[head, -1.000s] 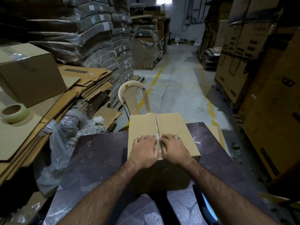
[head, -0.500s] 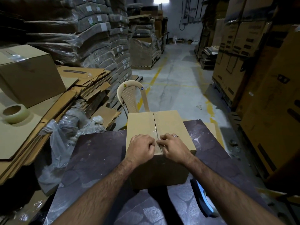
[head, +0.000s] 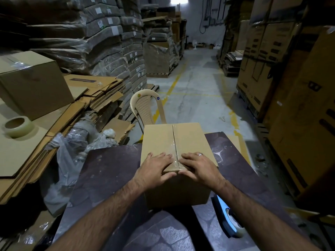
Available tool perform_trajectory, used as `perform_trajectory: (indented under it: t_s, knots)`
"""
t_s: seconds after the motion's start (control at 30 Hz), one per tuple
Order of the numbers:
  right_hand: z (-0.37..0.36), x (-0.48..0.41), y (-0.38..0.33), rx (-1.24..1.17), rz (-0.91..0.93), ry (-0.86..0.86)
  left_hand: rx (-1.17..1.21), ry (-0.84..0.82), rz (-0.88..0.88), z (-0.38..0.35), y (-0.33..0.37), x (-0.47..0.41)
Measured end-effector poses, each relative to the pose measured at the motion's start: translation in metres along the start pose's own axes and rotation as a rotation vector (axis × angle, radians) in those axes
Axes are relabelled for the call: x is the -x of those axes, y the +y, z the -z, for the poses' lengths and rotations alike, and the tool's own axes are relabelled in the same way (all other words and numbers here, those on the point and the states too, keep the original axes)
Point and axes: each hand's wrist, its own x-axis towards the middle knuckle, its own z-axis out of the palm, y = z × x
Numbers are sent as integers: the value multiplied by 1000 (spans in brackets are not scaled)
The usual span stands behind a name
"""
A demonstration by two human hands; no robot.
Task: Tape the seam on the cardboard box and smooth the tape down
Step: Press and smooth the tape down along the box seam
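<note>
The plain brown cardboard box sits at the far edge of the dark mottled worktop. The left hand and right hand, curled a moment ago, now press flat, fingers straight and close together, either side of the clear tape along the seam. Smoothing looks nearly finished.

box: matt brown cardboard | tape: glossy clear plastic | table: dark, scuffed

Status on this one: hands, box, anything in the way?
Left hand and right hand flat on box top, either side of seam. Clear tape lies along seam. Nothing on box ahead of hands.
</note>
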Motion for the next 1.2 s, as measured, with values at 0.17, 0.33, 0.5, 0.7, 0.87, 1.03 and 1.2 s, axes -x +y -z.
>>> perform_trajectory:
  t_s: [0.17,0.33,0.5,0.7,0.87,1.03,1.2]
  knots:
    - [-11,6,1,104,-6,63,-116,-9,-24,1,6,1]
    - [-18,11,1,198,32,172,-201,-12,-24,-4,8,4]
    - [-25,14,-3,263,14,253,-195,49,16,-9,11,9]
    - [-31,22,-7,336,-96,310,-211,53,60,-13,17,9]
    - [-33,22,-5,327,-85,316,-236,81,21,-17,11,15]
    - [-40,18,-15,348,-183,304,-272,92,54,-18,15,13]
    - [-39,22,-8,350,-144,337,-293,130,10,-21,11,14]
